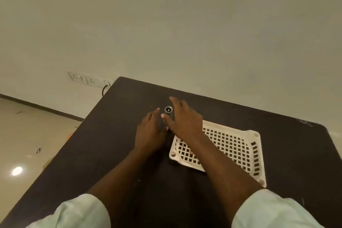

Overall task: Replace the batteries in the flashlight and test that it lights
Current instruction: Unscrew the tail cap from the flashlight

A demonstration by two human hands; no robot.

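Standing lens-up on a dark table (114, 135), a black flashlight (168, 112) is flanked by two hands beside a white perforated tray (238, 146). The right hand (182, 118) is spread around the barrel, thumb on its side; the left hand (150, 131) lies straight-fingered against it. An early stage is judged: the body must be gripped and unscrewed.

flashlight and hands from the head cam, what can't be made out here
- Flashlight: only the lens end shows; the left hand and right hand cover its body.
- Batteries: none visible; too dark against the table.
- Basket: near left part hidden by the right forearm.
- Whether it is lit: cannot tell.
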